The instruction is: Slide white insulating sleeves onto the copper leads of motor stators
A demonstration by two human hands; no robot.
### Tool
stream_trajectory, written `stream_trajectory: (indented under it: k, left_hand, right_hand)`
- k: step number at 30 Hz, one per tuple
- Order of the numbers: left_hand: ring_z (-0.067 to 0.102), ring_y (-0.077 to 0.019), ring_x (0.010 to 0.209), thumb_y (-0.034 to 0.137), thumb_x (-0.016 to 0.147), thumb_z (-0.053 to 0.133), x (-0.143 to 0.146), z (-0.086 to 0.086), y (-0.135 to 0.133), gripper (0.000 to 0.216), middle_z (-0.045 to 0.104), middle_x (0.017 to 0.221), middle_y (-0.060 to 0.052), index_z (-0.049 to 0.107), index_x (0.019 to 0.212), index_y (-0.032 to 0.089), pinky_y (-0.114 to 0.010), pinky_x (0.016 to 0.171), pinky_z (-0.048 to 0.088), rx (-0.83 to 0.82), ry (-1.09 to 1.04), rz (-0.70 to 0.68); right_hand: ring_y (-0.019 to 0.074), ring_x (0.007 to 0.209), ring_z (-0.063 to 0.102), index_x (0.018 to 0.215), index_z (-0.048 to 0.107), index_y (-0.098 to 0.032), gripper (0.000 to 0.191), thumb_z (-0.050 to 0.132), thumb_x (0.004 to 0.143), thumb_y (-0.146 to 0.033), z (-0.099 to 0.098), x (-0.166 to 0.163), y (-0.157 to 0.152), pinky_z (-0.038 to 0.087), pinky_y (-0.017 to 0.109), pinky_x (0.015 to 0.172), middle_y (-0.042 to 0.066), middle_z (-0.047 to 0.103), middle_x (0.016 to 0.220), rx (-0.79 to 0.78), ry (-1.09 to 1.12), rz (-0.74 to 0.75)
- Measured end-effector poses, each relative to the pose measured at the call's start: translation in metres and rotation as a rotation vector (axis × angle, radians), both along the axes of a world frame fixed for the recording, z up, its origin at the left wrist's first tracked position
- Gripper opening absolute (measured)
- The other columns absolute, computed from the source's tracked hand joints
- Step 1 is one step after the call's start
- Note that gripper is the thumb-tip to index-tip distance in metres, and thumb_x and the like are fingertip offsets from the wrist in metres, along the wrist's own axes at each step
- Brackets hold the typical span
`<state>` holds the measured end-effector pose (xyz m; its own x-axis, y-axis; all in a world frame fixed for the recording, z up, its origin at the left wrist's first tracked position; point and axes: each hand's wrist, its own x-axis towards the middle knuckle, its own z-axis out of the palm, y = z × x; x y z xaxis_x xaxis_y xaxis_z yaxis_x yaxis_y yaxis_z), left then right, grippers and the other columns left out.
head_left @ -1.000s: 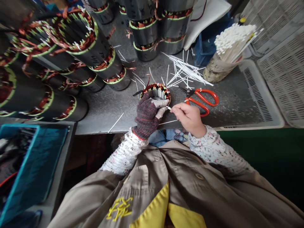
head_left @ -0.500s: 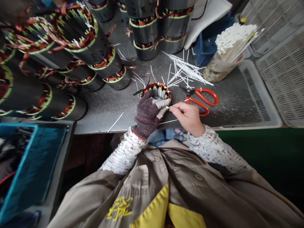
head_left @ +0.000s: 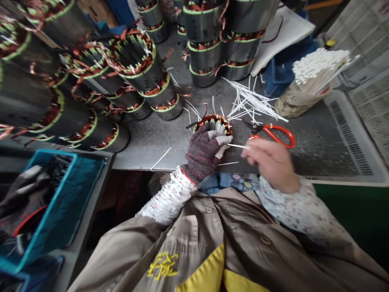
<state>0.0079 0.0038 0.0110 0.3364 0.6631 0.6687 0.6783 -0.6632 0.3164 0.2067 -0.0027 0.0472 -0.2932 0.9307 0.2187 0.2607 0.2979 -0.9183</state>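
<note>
My left hand [head_left: 202,152], in a dark knit glove with pale bare-looking fingertip covers, is closed over the near side of a motor stator [head_left: 214,119]. Copper windings and yellow-green insulation ring the stator's top; the glove hides its front. Just right of it, my bare right hand [head_left: 270,162], blurred by motion, pinches the end of a thin white cord [head_left: 237,146]. That cord runs taut from the stator's right edge, by my left fingertips, to my right fingers. Red-handled scissors [head_left: 282,136] lie on the bench behind my right hand, partly covered by it.
Loose white cords [head_left: 252,101] lie in a pile behind the scissors. At the left and back stand stacks of finished-looking stators [head_left: 144,77]. A tub of white sticks [head_left: 304,93] stands at right beside a blue bin [head_left: 281,73]. A teal crate [head_left: 60,202] sits at lower left.
My right hand has moved right, away from the stator, drawing out a length of white cord. My left hand keeps its grip. The whole view has shifted.
</note>
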Motion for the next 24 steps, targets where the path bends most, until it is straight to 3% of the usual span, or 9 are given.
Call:
stream_trajectory:
  k: [2, 5, 7, 10, 15, 19, 22, 24]
  left_hand:
    - [0.071, -0.0198, 0.111, 0.029, 0.103, 0.057, -0.001, 0.000, -0.001, 0.013, 0.075, 0.113, -0.007, 0.065, 0.111, 0.022, -0.045, 0.103, 0.059, -0.015, -0.027, 0.025]
    - [0.068, -0.0245, 0.117, 0.036, 0.101, 0.060, -0.007, 0.000, -0.003, 0.015, 0.072, 0.120, -0.011, 0.061, 0.103, 0.022, -0.047, 0.098, 0.060, -0.077, -0.010, 0.031]
    - [0.069, -0.0250, 0.114, 0.038, 0.102, 0.059, -0.011, 0.001, -0.003, 0.015, 0.072, 0.117, -0.009, 0.059, 0.097, 0.024, -0.049, 0.098, 0.060, -0.126, 0.043, 0.020]
    - [0.070, -0.0242, 0.108, 0.034, 0.102, 0.058, -0.011, 0.001, -0.001, 0.013, 0.073, 0.108, -0.006, 0.058, 0.094, 0.024, -0.053, 0.107, 0.056, -0.141, 0.098, 0.001]
    - [0.070, -0.0250, 0.101, 0.049, 0.098, 0.063, -0.005, -0.004, 0.001, 0.029, 0.072, 0.098, -0.008, 0.060, 0.096, 0.021, -0.055, 0.111, 0.054, -0.058, 0.131, -0.057]
    - [0.068, -0.0257, 0.107, 0.053, 0.099, 0.061, -0.007, -0.008, 0.001, 0.034, 0.071, 0.100, -0.009, 0.060, 0.094, 0.019, -0.055, 0.114, 0.051, -0.087, 0.167, 0.009]
    - [0.069, -0.0247, 0.111, 0.045, 0.097, 0.067, -0.012, -0.008, 0.002, 0.026, 0.072, 0.107, -0.009, 0.058, 0.097, 0.020, -0.052, 0.113, 0.053, -0.083, 0.099, -0.004]
    - [0.066, -0.0267, 0.124, 0.040, 0.094, 0.071, -0.013, -0.006, 0.002, 0.028, 0.069, 0.125, -0.013, 0.058, 0.108, 0.019, -0.050, 0.110, 0.055, -0.098, 0.062, -0.042]
  right_hand:
    - [0.0137, 0.061, 0.053, 0.076, 0.068, -0.022, 0.037, 0.059, 0.098, -0.051, 0.001, 0.002, 0.000, 0.042, 0.030, 0.059, 0.001, 0.060, 0.070, -0.032, 0.133, 0.013]
    - [0.0177, 0.075, 0.063, 0.076, 0.064, -0.023, 0.048, 0.061, 0.090, -0.068, -0.003, 0.001, -0.001, 0.051, 0.034, 0.064, 0.007, 0.068, 0.093, -0.207, 0.311, 0.190]
    - [0.0183, 0.073, 0.063, 0.072, 0.058, -0.023, 0.051, 0.062, 0.088, -0.071, -0.006, 0.004, -0.005, 0.054, 0.035, 0.065, 0.006, 0.067, 0.085, -0.351, 0.357, 0.235]
    - [0.0156, 0.062, 0.056, 0.065, 0.048, -0.023, 0.048, 0.065, 0.090, -0.061, -0.005, 0.012, -0.006, 0.051, 0.033, 0.061, -0.001, 0.051, 0.062, -0.410, 0.367, 0.103]
    - [0.0166, 0.069, 0.059, 0.073, 0.045, -0.025, 0.044, 0.045, 0.100, -0.060, 0.000, -0.022, 0.026, 0.052, 0.034, 0.067, 0.001, 0.051, 0.070, -0.230, 0.355, -0.050]
    - [0.0173, 0.078, 0.064, 0.085, 0.054, -0.024, 0.050, 0.032, 0.102, -0.065, -0.007, -0.048, 0.043, 0.054, 0.033, 0.068, 0.006, 0.060, 0.082, -0.062, 0.238, -0.102]
    - [0.0219, 0.096, 0.066, 0.091, 0.062, -0.022, 0.042, 0.046, 0.097, -0.061, -0.014, -0.006, 0.041, 0.056, 0.036, 0.075, 0.012, 0.066, 0.108, 0.122, -0.081, -0.170]
    - [0.0298, 0.110, 0.064, 0.100, 0.066, -0.018, 0.034, 0.061, 0.087, -0.049, -0.019, 0.039, 0.042, 0.056, 0.042, 0.083, 0.018, 0.064, 0.126, 0.200, -0.482, -0.196]
